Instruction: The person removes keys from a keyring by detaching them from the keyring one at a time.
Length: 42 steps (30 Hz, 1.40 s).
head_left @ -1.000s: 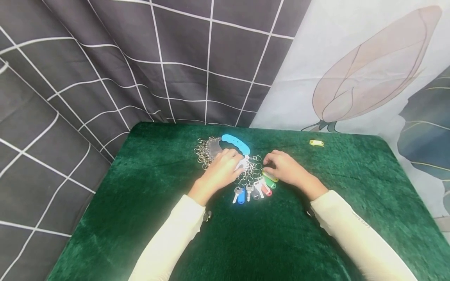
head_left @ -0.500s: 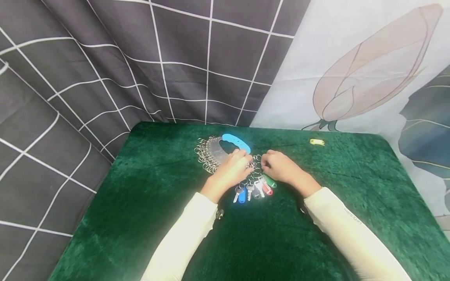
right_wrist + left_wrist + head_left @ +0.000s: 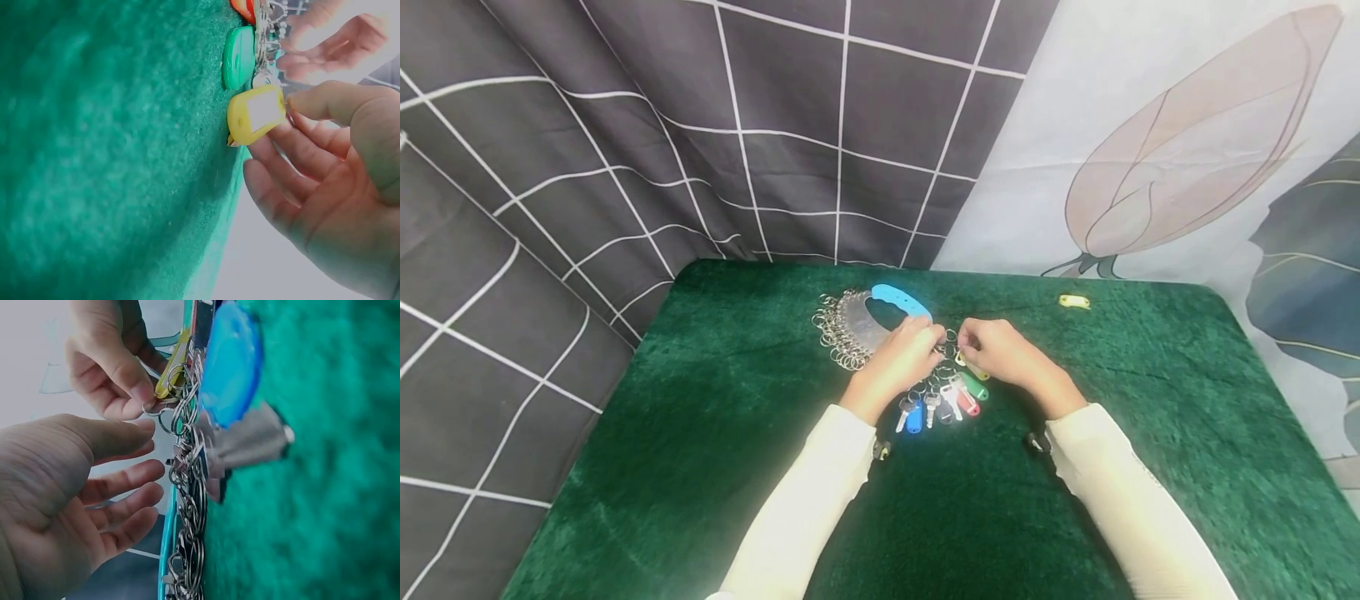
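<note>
A key holder [image 3: 859,323] with a blue handle lies on the green cloth, metal rings fanned along its curved edge. My right hand [image 3: 996,348] pinches a yellow key tag [image 3: 256,115] near its ring end, thumb on one side. My left hand [image 3: 901,354] is over the holder's right end; in the left wrist view its thumb and index finger come together beside the rings [image 3: 167,422], the other fingers loosely spread. I cannot tell whether they pinch a ring. A green tag [image 3: 239,59], a red tag [image 3: 967,402], a blue tag [image 3: 232,362] and several keys [image 3: 932,408] hang nearby.
Another yellow tag [image 3: 1074,302] lies apart at the back right of the table [image 3: 760,467]. Behind the table hang a dark checked curtain [image 3: 790,125] and a pale curtain [image 3: 1000,208] with a leaf pattern.
My left hand has moved right along the holder to its right end, uncovering more rings on the left. The right hand has shifted slightly left, toward the left hand.
</note>
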{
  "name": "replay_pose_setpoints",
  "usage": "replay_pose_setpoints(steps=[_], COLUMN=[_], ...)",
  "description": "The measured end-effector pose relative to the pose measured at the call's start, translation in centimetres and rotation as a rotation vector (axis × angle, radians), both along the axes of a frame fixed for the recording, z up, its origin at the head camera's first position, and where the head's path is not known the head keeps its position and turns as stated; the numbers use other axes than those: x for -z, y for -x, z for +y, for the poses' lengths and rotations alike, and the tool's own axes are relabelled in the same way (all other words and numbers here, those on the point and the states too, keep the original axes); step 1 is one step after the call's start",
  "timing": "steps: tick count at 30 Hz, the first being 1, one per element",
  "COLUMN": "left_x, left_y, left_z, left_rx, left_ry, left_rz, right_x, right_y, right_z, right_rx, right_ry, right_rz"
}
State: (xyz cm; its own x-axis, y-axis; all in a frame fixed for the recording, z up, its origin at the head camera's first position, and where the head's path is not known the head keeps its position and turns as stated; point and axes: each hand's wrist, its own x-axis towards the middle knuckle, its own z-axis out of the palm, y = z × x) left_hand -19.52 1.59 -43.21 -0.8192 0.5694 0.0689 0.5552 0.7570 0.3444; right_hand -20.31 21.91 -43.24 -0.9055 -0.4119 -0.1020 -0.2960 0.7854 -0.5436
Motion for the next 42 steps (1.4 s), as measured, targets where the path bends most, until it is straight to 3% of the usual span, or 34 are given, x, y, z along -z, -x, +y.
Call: replay_pose_setpoints(steps=[14, 22, 29, 35, 42], left_x=[0.3, 0.7, 0.9, 0.9, 0.9], left_y=[0.6, 0.9, 0.6, 0.5, 0.8], left_z=[1.1, 1.1, 0.8, 0.4, 0.1], left_rx=[0.014, -0.014, -0.088, -0.098, -0.092], left_ry=[-0.122, -0.157, -0.240, -0.234, -0.277], left_rz=[-0.117, -0.062, -0.079, -0.115, -0.102], right_x=[-0.4, -0.7, -0.9, -0.8, -0.7], right_y=[-0.3, 0.1, 0.1, -0.1, 0.0], right_z=[0.0, -0.3, -0.3, -0.4, -0.5], right_rx=[0.026, 0.042, 0.063, 0.084, 0.095], right_ry=[0.107, 0.149, 0.178, 0.184, 0.194], right_rz=[0.040, 0.038, 0.050, 0.033, 0.057])
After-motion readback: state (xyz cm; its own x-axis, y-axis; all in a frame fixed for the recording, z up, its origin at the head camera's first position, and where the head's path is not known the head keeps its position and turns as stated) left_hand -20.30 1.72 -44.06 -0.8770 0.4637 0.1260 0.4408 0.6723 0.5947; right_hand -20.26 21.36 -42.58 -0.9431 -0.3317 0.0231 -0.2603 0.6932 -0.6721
